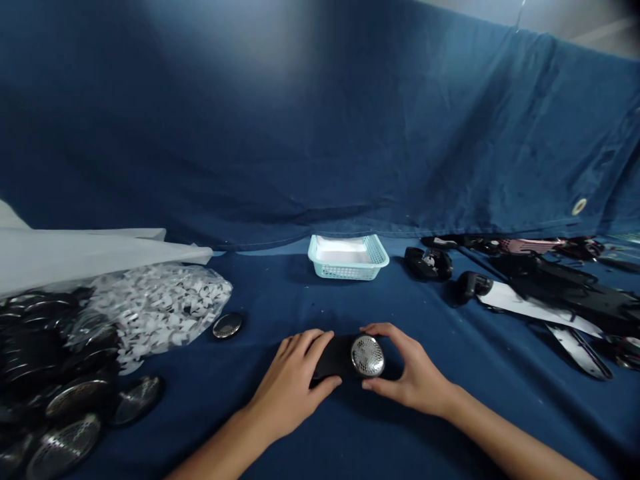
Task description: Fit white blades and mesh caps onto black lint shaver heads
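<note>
Near the front middle of the blue cloth, both hands are at a dark part (334,359) with a round, perforated silver metal disc (367,356) at its right end. My left hand (299,373) is closed around the dark part's left end, thumb in front and fingers behind. On the other side my right hand (407,370) curves around the disc end, its thumb and forefinger at the near and far edges. The dark part's underside is hidden. A loose perforated metal disc (227,325) lies beyond my left hand.
At left, a clear bag (165,303) of small white pieces rests beside piled dark and perforated metal parts (65,443). A light-blue basket (349,271) stands by the hanging blue cloth. Black parts (429,263) and long black-and-white pieces (535,303) lie at right.
</note>
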### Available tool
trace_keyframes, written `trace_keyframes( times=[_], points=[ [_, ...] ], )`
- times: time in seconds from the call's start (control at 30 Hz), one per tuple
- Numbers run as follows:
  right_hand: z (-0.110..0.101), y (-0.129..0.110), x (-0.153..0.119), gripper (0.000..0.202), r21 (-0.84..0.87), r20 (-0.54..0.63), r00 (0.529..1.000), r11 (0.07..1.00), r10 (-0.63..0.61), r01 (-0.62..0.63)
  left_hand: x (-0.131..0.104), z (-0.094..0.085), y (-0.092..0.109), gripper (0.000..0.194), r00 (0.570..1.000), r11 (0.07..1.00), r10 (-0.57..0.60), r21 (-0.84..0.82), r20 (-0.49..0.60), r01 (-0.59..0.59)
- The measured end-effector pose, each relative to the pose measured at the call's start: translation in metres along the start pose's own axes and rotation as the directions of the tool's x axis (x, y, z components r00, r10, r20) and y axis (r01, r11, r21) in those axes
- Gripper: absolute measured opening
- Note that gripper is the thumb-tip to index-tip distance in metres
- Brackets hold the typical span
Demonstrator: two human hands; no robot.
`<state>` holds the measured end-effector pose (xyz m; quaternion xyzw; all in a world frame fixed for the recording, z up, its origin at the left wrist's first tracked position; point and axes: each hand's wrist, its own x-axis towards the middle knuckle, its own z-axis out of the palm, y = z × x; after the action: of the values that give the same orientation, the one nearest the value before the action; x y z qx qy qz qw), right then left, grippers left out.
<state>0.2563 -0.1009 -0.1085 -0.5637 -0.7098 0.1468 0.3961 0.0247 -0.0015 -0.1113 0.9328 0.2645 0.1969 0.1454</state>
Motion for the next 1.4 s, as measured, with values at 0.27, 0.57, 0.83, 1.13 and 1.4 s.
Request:
trace_keyframes(
  times=[0.27,0.57,0.83,1.13,1.4],
  points=[
    [0.002,0.001,-0.003,0.067,-0.046,0.042,0.99,0.989,-0.137,0.139,-0.001,-0.001,0.0,0.062,0.997,0.998,0.066,-0.005,-0.036,-0.066],
    [0.004,-0.024,-0.011,0.075,0.1,-0.032,0.957,0.951,-0.289,0.291,-0.007,-0.009,0.015,0.063,0.857,0.905,0.423,0.191,-0.296,-0.381],
    [0.013,-0.045,-0.017,0.045,0.133,0.125,0.872,0.879,-0.473,0.458,-0.019,0.012,0.018,0.049,0.846,0.897,0.439,0.09,-0.301,-0.433],
    [0.028,-0.052,-0.016,0.053,0.218,-0.13,0.986,0.967,-0.103,0.13,-0.003,0.004,0.026,0.061,0.954,0.954,0.298,0.037,0.03,-0.299],
    [0.028,-0.047,-0.017,0.065,0.116,0.026,0.985,0.979,-0.169,0.165,-0.014,0.024,0.017,0.066,0.91,0.913,0.407,0.061,-0.077,-0.403]
  ],
)
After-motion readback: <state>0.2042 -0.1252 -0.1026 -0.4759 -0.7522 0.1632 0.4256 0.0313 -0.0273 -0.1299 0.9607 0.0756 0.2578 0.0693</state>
